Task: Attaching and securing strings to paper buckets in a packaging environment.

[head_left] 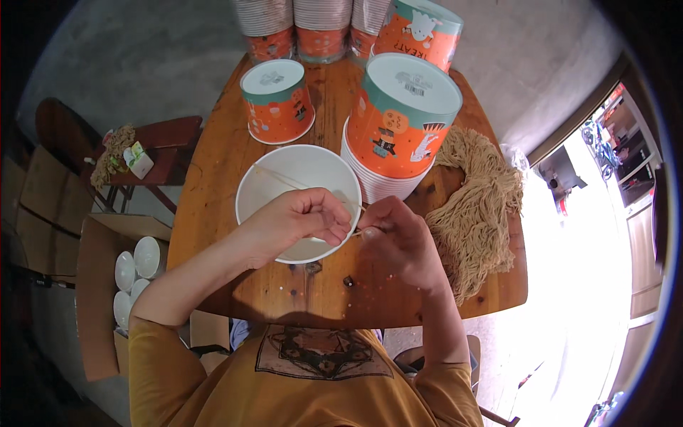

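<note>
A white paper bucket stands mouth up on the table, its inside facing me. A thin tan cord slants across its opening and runs on toward my hands. My left hand is over the bucket's near right part, fingers curled, their tips at a bit of cord by the rim. Just outside that rim, my right hand pinches the cord between thumb and forefinger, slightly blurred. What lies inside the curled left fingers is mostly hidden. Both hands almost meet at the rim.
An upturned orange and teal bucket tops a nested stack at right; a smaller one stands behind. A bundle of tan cords covers the table's right side. Wrapped bucket stacks stand at the back. A carton with white containers sits at lower left.
</note>
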### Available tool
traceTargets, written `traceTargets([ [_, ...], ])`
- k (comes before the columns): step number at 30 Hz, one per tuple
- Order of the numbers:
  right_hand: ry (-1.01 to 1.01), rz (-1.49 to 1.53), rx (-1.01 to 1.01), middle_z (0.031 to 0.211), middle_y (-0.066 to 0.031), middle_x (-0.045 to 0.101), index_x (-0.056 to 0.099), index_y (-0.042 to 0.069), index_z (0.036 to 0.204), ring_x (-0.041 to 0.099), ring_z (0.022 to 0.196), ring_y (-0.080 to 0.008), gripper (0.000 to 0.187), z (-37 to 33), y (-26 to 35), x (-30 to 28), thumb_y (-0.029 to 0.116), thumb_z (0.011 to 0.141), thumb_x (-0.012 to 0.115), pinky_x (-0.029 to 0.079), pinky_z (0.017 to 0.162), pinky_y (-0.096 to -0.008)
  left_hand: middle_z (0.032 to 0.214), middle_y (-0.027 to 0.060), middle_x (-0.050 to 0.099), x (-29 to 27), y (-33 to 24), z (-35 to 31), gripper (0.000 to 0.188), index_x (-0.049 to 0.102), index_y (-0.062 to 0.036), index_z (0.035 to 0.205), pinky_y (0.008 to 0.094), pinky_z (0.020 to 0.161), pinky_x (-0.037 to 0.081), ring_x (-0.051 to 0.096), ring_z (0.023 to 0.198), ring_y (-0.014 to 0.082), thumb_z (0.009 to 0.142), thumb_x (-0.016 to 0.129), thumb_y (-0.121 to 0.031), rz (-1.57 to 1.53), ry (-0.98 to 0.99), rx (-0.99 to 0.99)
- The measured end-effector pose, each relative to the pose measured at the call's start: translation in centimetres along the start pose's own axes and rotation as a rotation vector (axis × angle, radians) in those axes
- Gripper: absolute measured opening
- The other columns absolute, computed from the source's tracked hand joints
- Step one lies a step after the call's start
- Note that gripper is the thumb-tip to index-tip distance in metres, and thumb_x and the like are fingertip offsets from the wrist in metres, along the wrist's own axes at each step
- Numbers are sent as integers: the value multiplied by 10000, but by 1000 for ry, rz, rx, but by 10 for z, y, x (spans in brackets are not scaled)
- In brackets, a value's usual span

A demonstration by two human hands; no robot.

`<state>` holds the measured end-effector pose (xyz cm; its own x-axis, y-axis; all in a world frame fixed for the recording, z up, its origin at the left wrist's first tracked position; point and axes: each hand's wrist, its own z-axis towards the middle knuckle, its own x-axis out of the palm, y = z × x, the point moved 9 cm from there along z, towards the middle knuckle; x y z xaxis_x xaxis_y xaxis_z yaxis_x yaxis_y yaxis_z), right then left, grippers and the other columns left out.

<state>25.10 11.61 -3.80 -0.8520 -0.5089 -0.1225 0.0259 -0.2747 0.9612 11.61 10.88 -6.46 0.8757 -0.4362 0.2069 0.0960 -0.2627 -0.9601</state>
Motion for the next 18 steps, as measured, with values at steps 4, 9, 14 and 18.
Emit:
traceTargets([
  [4,3,-170,-71,767,-19,576,556,24,1028,529,662,-60,183,-1,4,-3,22,879,663,463,597,-244,989,66,652,1,1,-2,140,580,-15,1086,281,828,518,636,897,133,954,557,-58,-53,-6,-5],
  [9,-30,-475,-84,739,-65,608,567,29,1004,592,620,-135,220,-3,14,7,88,855,718,487,578,-280,960,76,649,5,-7,-4,150,564,1,1085,288,817,538,644,874,141,941,549,-37,16,-37,6],
  [14,-94,-576,-320,739,-124,635,575,31,970,662,663,-263,186,-2,29,10,130,876,701,514,605,-330,963,69,651,6,-6,-3,164,543,-8,1093,267,792,526,639,877,128,932,561,-34,37,-33,13],
  [18,-101,-538,-120,802,-123,656,573,23,959,667,702,-280,143,2,18,4,110,898,669,518,627,-342,911,15,616,6,-2,-4,111,572,-31,1029,227,726,474,574,796,81,924,592,-64,76,-42,-21],
])
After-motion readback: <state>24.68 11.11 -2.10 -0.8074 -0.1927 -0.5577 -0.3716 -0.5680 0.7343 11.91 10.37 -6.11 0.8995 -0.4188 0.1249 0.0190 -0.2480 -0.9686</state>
